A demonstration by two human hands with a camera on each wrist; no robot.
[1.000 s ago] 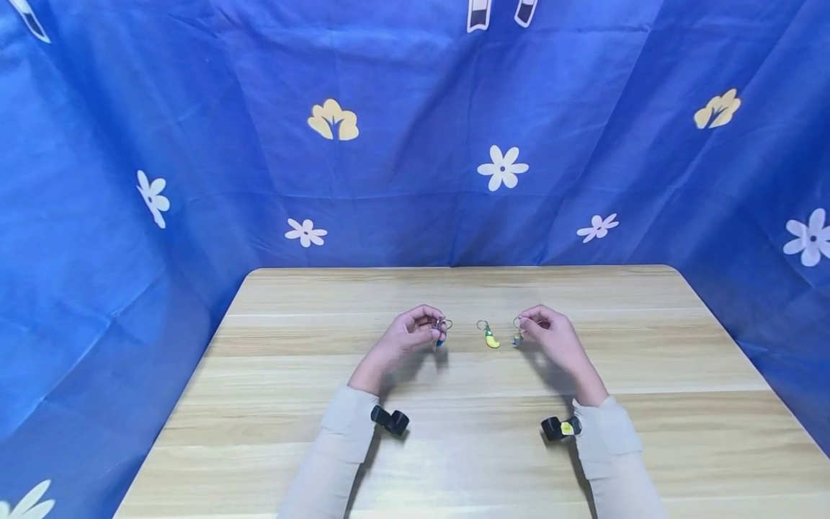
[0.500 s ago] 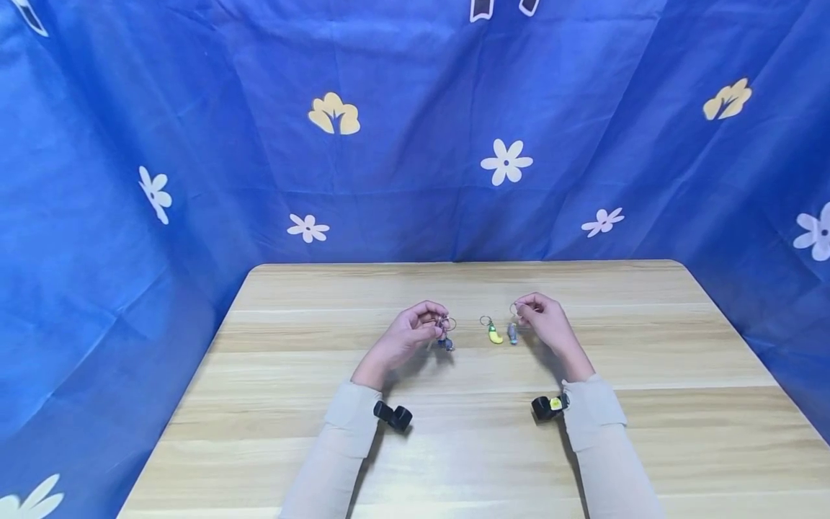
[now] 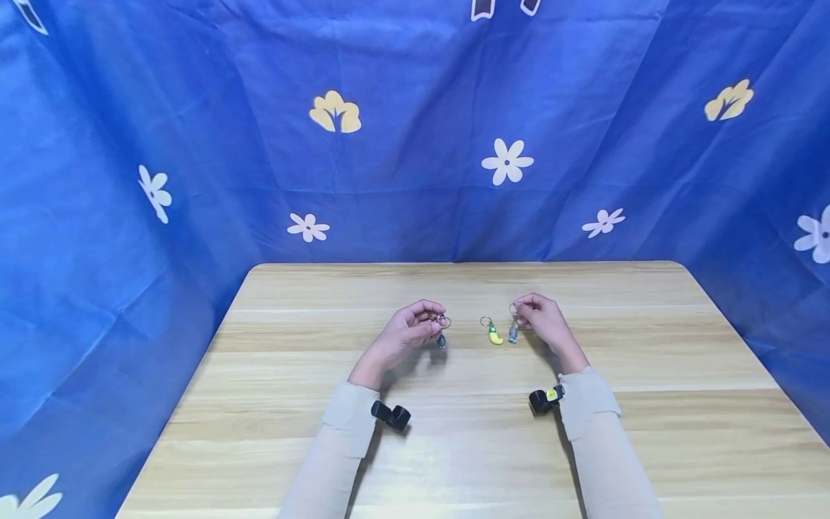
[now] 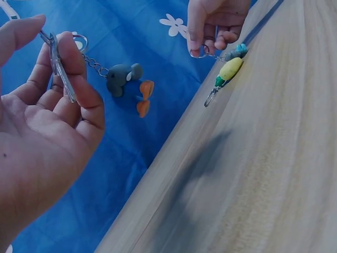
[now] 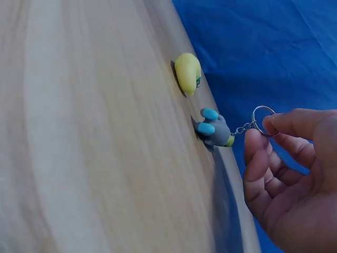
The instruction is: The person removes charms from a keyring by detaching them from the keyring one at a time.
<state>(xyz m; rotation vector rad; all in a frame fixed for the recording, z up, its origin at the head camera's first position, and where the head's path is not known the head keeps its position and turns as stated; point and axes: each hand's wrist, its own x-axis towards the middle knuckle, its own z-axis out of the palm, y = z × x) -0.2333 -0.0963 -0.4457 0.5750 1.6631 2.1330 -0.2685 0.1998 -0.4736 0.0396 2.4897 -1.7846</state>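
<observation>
My left hand [image 3: 403,336] pinches a keyring between thumb and fingertips. In the left wrist view a metal key [image 4: 65,79] hangs from it, and a keychain figure [image 4: 119,80] with a grey head, blue body and orange feet dangles on a short chain. My right hand [image 3: 547,326] pinches the metal ring [image 5: 263,121] of another keychain. Its grey figure [image 5: 216,132] with turquoise feet hangs down close over the tabletop. Between the hands lies a yellow banana-shaped keychain [image 3: 496,336] with a green top and its own ring.
The light wooden table [image 3: 467,447] has its far edge beyond both hands. A blue curtain [image 3: 402,158] with flower prints stands behind it and on both sides. Black wrist cameras [image 3: 399,418] sit at the cuffs.
My right hand has moved slightly left and away from me, still pinching its ring, and its grey figure shows more fully. The figure under my left hand has swung. The view has shifted a little.
</observation>
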